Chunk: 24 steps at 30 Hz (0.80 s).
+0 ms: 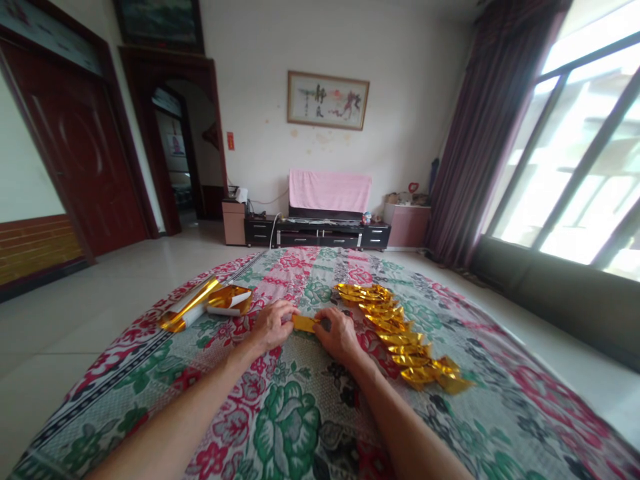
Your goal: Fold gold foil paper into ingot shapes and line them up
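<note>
A small folded strip of gold foil paper [304,324] lies between my two hands over the patterned cloth. Its left end is pinched by my left hand [274,325], and its right end is gripped by my right hand [337,333]. Right of my hands, several folded shiny gold pieces [400,327] stand in a slanting row on the cloth. A rolled gold sheet with a white back [193,303] lies to the left, beside a curled gold sheet [230,301].
The flowered cloth [287,427] covers a wide rounded surface in front of me. Farther off stand a low black cabinet [320,239] and something under a pink cloth [330,190]. A purple curtain [465,133] hangs at the right by the window.
</note>
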### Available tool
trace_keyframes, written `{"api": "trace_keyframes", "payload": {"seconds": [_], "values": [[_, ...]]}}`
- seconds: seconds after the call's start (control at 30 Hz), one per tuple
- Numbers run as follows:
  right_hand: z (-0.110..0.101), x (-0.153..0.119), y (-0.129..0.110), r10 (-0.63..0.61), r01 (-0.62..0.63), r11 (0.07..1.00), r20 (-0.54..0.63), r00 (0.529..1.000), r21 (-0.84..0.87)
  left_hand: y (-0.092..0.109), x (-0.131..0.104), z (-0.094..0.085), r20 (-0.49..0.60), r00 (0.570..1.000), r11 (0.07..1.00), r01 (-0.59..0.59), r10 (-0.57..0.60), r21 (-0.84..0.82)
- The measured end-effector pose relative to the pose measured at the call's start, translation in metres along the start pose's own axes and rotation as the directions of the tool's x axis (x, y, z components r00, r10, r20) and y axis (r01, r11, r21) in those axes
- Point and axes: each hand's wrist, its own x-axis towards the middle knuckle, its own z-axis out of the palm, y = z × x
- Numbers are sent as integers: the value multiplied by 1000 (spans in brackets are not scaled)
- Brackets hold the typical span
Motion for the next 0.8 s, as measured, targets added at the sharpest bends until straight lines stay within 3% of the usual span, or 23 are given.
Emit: {"api": "trace_keyframes", "payload": {"seconds": [0.2, 0.33, 0.5, 0.67, 0.8], "values": [[-2, 1, -2, -54, 55, 998, -34, 998, 22, 6, 1, -3, -36, 999, 997, -5, 2, -72], [-3, 2, -3, -98, 99, 995, -103, 990, 10, 16, 1, -9, -94, 992, 996, -86, 83, -21], [-2, -2, -2, -132, 127, 987, -49, 990, -94, 25, -2, -12, 55, 973, 970, -227, 223, 87], [-4, -5, 1, -130, 136, 984, 50, 990, -116, 24, -3, -11, 128, 972, 976, -208, 198, 69], [-6, -4, 2, -118, 122, 989, 56, 991, -82, 22, -4, -11, 132, 972, 978, -202, 194, 49]]}}
